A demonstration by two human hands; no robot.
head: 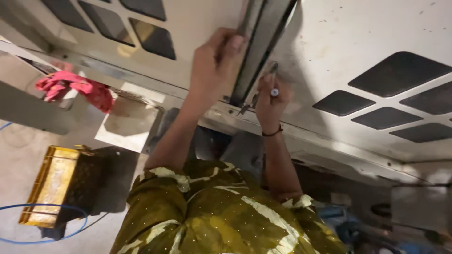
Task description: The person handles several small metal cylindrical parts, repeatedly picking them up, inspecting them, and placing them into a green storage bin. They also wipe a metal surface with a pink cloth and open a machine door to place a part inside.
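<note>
A large white metal panel (358,33) with dark four-sided cutouts fills the upper part of the view. A long grey metal bar (263,33) lies across it, running from the top edge down towards the panel's rim. My left hand (214,61) presses on the bar's left side, fingers curled over it. My right hand (272,101), a dark band at the wrist, grips a thin pen-like tool (274,89) with a pale blue end, its tip next to the bar's right edge. Olive-green patterned sleeves (212,211) cover my upper arms.
A pink cloth (70,87) lies at the left by the panel's rim. Lower left on the floor stands a yellow crate (52,181) with a blue cable (47,240) looping round it. A flat square plate (127,124) lies under the rim. Dark clutter sits lower right.
</note>
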